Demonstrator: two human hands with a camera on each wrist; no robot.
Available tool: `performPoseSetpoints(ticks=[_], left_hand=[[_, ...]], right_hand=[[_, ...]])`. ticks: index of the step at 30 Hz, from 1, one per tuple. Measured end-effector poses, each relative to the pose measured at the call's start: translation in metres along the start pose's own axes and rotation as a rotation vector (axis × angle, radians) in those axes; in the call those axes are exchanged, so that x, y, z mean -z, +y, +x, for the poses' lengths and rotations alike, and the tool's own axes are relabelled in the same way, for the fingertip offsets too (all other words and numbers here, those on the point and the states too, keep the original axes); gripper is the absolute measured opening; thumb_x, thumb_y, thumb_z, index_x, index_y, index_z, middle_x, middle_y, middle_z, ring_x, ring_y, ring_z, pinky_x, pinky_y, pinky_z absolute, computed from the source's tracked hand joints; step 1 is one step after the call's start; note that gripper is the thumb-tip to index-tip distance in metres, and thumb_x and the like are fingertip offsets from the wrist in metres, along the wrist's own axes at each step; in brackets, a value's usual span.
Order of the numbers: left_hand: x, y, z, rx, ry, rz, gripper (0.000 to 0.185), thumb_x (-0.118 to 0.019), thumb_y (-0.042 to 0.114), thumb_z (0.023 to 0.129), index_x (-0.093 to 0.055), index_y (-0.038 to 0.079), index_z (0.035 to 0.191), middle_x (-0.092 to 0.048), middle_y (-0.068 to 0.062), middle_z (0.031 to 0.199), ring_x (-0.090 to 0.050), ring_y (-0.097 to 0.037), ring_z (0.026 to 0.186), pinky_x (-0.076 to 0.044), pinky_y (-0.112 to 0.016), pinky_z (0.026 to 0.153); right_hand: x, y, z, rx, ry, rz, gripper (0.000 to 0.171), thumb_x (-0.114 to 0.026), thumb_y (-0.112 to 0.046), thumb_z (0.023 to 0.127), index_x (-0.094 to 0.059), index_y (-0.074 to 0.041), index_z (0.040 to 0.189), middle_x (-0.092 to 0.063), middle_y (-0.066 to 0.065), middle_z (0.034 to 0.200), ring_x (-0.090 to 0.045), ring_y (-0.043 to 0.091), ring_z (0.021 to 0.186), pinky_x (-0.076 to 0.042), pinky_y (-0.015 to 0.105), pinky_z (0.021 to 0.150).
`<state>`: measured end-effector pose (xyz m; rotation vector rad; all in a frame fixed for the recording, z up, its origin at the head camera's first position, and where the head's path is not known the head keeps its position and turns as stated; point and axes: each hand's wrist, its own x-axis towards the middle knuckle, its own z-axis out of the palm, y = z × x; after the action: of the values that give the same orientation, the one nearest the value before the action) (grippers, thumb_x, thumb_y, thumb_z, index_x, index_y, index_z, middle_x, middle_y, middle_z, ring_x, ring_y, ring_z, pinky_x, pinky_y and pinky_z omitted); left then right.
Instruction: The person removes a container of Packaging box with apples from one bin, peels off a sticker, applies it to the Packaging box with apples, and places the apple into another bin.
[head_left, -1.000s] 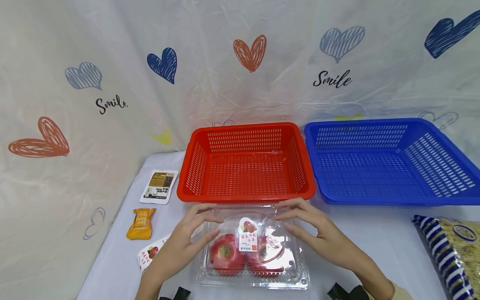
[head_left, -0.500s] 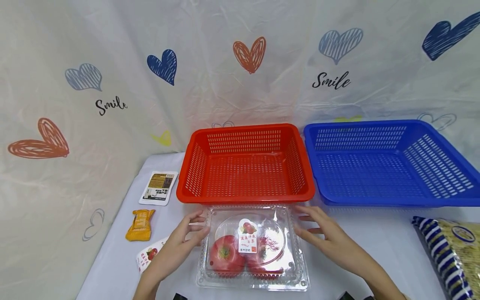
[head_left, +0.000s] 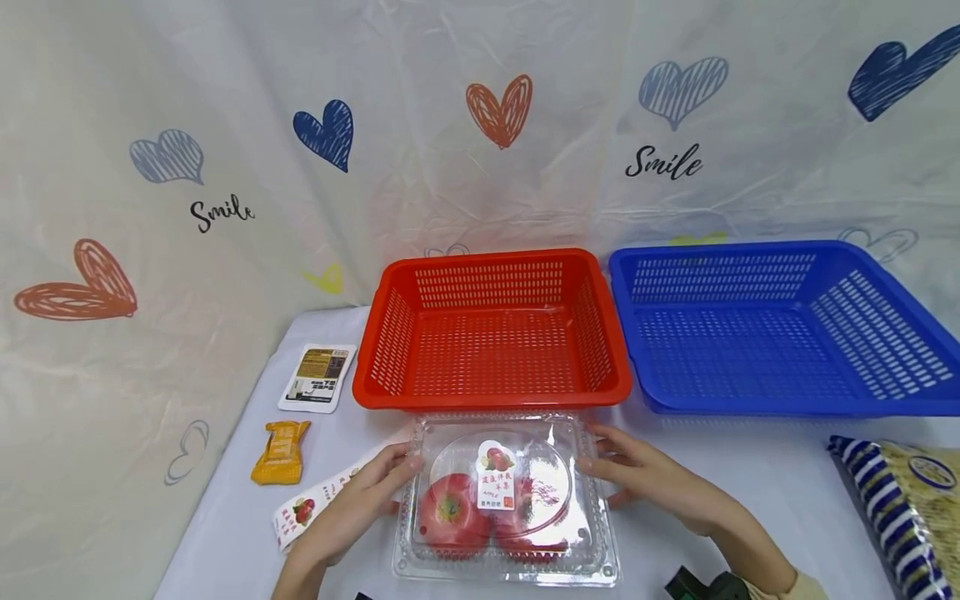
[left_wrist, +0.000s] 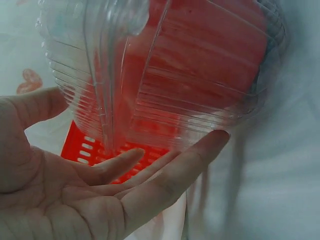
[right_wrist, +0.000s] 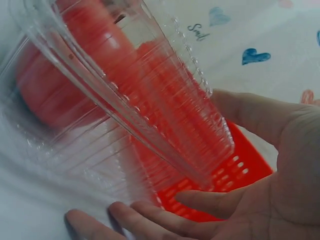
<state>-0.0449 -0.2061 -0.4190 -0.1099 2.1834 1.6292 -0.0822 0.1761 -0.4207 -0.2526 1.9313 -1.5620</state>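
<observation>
Clear apple box (head_left: 506, 500) sits between both hands' fingers (head_left: 397, 462)

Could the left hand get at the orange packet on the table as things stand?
Probably yes. The orange packet lies in the open, just left of the left hand, with only a flat label strip near that path. But the hand now rests against the clear fruit box and would have to let go first.

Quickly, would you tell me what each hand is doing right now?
Left hand: open, fingers against the clear apple box.
Right hand: open, fingers against the box's other side.
</observation>
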Motion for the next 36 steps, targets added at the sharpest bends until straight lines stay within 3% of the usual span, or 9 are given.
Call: performPoseSetpoints(ticks=[5,11,16,20,23,30,36], left_hand=[[0.001,-0.004,0.002,-0.006,-0.050,-0.068,0.057,-0.053,0.041,0.109,-0.046,0.004,0.151,-0.048,-0.019,0.151,-0.047,-0.036,0.137,-0.052,-0.056,0.102],[0.006,-0.008,0.006,0.017,-0.113,-0.189,0.059,-0.053,0.038,0.109,-0.039,0.007,0.158,-0.042,-0.018,0.155,-0.047,-0.032,0.134,-0.051,-0.055,0.104],[0.010,-0.009,0.004,0.046,-0.138,-0.219,0.064,-0.055,0.040,0.107,-0.032,0.016,0.162,-0.043,-0.020,0.154,-0.049,-0.035,0.133,-0.051,-0.062,0.103],[0.012,-0.010,0.001,0.035,-0.203,-0.240,0.069,-0.055,0.036,0.108,-0.021,0.023,0.166,-0.043,-0.025,0.155,-0.049,-0.038,0.137,-0.049,-0.062,0.105],[0.012,-0.012,-0.002,0.033,-0.236,-0.256,0.074,-0.057,0.031,0.107,-0.014,0.028,0.168,-0.041,-0.028,0.157,-0.047,-0.038,0.140,-0.047,-0.061,0.106],[0.010,-0.015,-0.001,0.003,-0.229,-0.265,0.076,-0.061,0.030,0.103,-0.017,0.034,0.166,-0.046,-0.024,0.150,-0.051,-0.035,0.132,-0.043,-0.066,0.106],[0.009,-0.009,-0.008,-0.013,-0.222,-0.291,0.077,-0.057,0.028,0.105,-0.012,0.032,0.166,-0.042,-0.025,0.151,-0.050,-0.033,0.133,-0.043,-0.063,0.107]], right_hand=[[0.002,0.003,0.007,0.005,-0.059,0.046,0.084,-0.059,-0.030,0.106,-0.013,0.015,0.159,-0.015,0.039,0.164,-0.038,0.055,0.144,-0.057,0.054,0.097],[0.001,0.006,0.007,-0.001,-0.058,0.059,0.086,-0.059,-0.031,0.106,-0.010,0.015,0.160,-0.011,0.039,0.165,-0.033,0.056,0.146,-0.056,0.053,0.099],[0.002,0.006,0.003,0.006,-0.073,0.041,0.085,-0.059,-0.033,0.106,-0.008,0.000,0.166,-0.017,0.032,0.167,-0.037,0.050,0.145,-0.052,0.058,0.104],[0.003,0.007,-0.001,0.029,-0.108,0.053,0.082,-0.058,-0.031,0.107,-0.005,-0.016,0.169,-0.019,0.027,0.168,-0.032,0.049,0.148,-0.047,0.063,0.108],[0.002,0.010,-0.001,0.031,-0.125,0.079,0.082,-0.056,-0.029,0.109,-0.002,-0.020,0.169,-0.010,0.026,0.171,-0.027,0.050,0.151,-0.045,0.063,0.110],[0.001,0.008,0.000,0.031,-0.125,0.095,0.082,-0.057,-0.029,0.108,-0.002,-0.019,0.169,-0.015,0.031,0.167,-0.057,0.039,0.131,-0.047,0.066,0.105],[-0.001,0.000,-0.005,0.032,-0.122,0.096,0.079,-0.053,-0.030,0.110,-0.002,-0.022,0.169,-0.016,0.029,0.167,-0.054,0.039,0.131,-0.049,0.068,0.101]])
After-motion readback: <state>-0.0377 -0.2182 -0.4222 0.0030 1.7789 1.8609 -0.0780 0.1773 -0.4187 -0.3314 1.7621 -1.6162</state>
